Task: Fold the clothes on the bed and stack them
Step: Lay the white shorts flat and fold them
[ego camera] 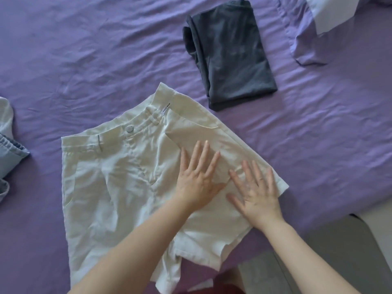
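Bottom edge: both forearms enter from 6 o'clock, cut off by the frame; a dark red patch between them is too little to identify.
Right hand (257, 188): flat, fingers spread, palm down on the folded-over right side of the white shorts (110, 183).
Left hand (198, 176): flat too, fingers spread and pointing toward 1 o'clock, pressing the same flap just beside the right hand — thumbs nearly meeting.
White shorts: at frame centre on the purple sheet (84, 60), waistband toward 12 o'clock, button showing; hem partly hidden under the left forearm.
Label: a small tag inside the waistband, print unreadable.
Bed edge: at 4 o'clock the sheet ends against grey floor.
Denim garment (9, 153): at 9 o'clock, mostly cut off.
Dark folded garment (229, 54): at 1 o'clock, well apart from the shorts.
Pillow (331, 24): at 2 o'clock, cropped.
Open room: bare wrinkled sheet from 10 to 12 o'clock.
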A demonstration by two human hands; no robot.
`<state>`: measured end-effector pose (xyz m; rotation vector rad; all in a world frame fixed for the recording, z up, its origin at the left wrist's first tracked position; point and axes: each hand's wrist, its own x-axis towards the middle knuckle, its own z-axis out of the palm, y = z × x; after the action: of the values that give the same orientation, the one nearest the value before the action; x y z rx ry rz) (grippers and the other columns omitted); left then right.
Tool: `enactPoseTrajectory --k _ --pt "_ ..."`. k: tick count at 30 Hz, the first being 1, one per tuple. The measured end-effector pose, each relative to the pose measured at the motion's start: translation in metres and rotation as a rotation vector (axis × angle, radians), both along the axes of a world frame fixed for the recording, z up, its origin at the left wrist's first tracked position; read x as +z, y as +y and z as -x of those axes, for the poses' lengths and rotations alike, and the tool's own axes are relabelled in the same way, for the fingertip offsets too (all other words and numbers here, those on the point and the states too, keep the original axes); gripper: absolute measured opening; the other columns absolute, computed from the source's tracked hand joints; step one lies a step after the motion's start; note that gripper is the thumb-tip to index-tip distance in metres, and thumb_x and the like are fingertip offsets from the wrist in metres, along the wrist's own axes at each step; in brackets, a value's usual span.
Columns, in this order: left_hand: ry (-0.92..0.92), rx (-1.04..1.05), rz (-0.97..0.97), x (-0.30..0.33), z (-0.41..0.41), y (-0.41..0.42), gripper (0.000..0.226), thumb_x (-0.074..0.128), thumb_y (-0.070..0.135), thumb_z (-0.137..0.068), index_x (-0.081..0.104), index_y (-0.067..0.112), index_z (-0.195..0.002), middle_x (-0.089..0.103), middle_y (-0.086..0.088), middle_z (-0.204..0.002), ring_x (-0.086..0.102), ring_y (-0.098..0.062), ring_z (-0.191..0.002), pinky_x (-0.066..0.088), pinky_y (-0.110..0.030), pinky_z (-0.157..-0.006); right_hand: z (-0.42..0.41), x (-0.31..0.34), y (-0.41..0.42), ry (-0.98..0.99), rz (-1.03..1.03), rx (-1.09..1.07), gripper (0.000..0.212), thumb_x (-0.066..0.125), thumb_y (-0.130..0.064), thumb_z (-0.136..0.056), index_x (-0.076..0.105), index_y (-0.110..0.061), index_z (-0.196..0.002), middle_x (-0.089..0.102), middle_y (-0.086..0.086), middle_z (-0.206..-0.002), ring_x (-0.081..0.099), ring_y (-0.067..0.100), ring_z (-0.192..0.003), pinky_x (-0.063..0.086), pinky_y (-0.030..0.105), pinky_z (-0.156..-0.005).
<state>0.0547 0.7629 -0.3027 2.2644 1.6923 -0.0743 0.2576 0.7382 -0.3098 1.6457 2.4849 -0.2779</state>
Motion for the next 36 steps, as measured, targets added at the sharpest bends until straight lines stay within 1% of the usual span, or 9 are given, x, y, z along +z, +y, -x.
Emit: enactPoseTrajectory --k 4,10,13,17,21,25,28,33,36 --pt "-0.022 -0.081 -0.013 0.009 0.014 -0.082 0.064 0.054 0.049 -0.084 0.042 0.018 -0.139 0.031 -0.013 -0.151 0.019 -0.03 -0.143 0.023 -0.06 -0.109 0.013 0.016 -0.033 0.042 0.097 0.099 0.061 0.04 -0.046 -0.086 0.037 -0.016 -0.139 0.037 0.018 -0.146 0.019 0.031 -0.141 0.022 0.059 -0.108" --pt "0.048 0.004 0.193 0.021 0.032 -0.13 0.082 0.036 0.074 -0.084 0.036 0.019 -0.145 0.024 -0.015 -0.154 0.017 -0.033 -0.143 0.017 -0.061 -0.108 0.051 0.038 -0.048 0.121 0.299 0.252 0.058 0.043 -0.053 -0.083 0.043 -0.023 -0.133 0.041 0.014 -0.144 0.027 0.028 -0.138 0.025 0.053 -0.105" --pt "0.027 0.041 0.263 0.026 0.036 -0.132 0.091 0.026 0.077 -0.083 0.033 0.013 -0.146 0.019 -0.016 -0.156 0.016 -0.035 -0.144 0.016 -0.062 -0.108 0.058 0.038 -0.05 0.081 0.36 0.401 0.073 0.044 -0.059 -0.079 0.032 -0.025 -0.143 0.036 0.008 -0.149 0.022 0.026 -0.14 0.02 0.049 -0.106" --pt "0.054 -0.004 0.28 0.033 0.06 -0.151 0.089 0.039 0.078 -0.076 0.039 0.02 -0.144 0.014 -0.014 -0.157 0.01 -0.032 -0.146 0.016 -0.058 -0.108 0.029 0.038 -0.054 -0.066 0.438 0.561 0.101 0.072 -0.049 -0.05 0.038 -0.025 -0.142 0.034 0.011 -0.149 0.023 0.031 -0.138 0.02 0.055 -0.105" --pt "0.091 0.226 0.272 0.044 0.1 -0.161 0.076 0.033 0.071 -0.086 0.034 0.023 -0.146 0.018 -0.012 -0.157 0.011 -0.03 -0.146 0.016 -0.057 -0.109 0.06 0.055 -0.055 0.012 0.351 0.491 0.072 0.061 -0.034 -0.049 0.056 -0.024 -0.119 0.049 0.012 -0.139 0.007 0.03 -0.144 0.015 0.055 -0.106" --pt "0.131 0.46 0.373 0.044 0.138 -0.17 0.072 0.032 0.067 -0.085 0.035 0.024 -0.142 0.022 -0.01 -0.155 0.011 -0.03 -0.144 0.017 -0.057 -0.107 0.143 0.067 -0.045 0.111 0.29 0.636 0.058 0.043 -0.039 -0.065 0.057 -0.031 -0.12 0.05 0.006 -0.139 0.025 0.029 -0.137 0.02 0.053 -0.102" --pt "0.144 0.432 0.446 0.041 0.155 -0.179 0.086 0.037 0.075 -0.072 0.033 0.026 -0.143 0.018 -0.011 -0.157 0.015 -0.034 -0.143 0.017 -0.062 -0.105 0.179 0.053 -0.046 0.028 0.296 0.697 0.066 0.055 -0.05 -0.062 0.056 -0.029 -0.124 0.049 0.009 -0.139 0.026 0.031 -0.135 0.024 0.058 -0.104" --pt "0.162 0.525 0.525 0.03 0.193 -0.198 0.124 0.04 0.092 -0.041 0.029 0.029 -0.147 0.024 -0.018 -0.153 0.023 -0.038 -0.14 0.011 -0.066 -0.106 0.17 0.042 -0.07 -0.123 0.389 0.726 0.098 0.081 -0.045 -0.026 0.064 -0.018 -0.119 0.054 0.017 -0.132 0.032 0.036 -0.129 0.025 0.069 -0.095" --pt "0.115 0.498 0.471 0.038 0.206 -0.195 0.11 0.013 0.097 -0.059 -0.003 0.038 -0.149 -0.021 -0.012 -0.155 -0.019 -0.03 -0.143 -0.006 -0.062 -0.11 0.2 0.052 -0.062 -0.102 0.323 0.747 0.074 0.068 -0.052 -0.043 0.069 -0.022 -0.111 0.059 0.015 -0.127 0.034 0.033 -0.128 0.013 0.062 -0.102"
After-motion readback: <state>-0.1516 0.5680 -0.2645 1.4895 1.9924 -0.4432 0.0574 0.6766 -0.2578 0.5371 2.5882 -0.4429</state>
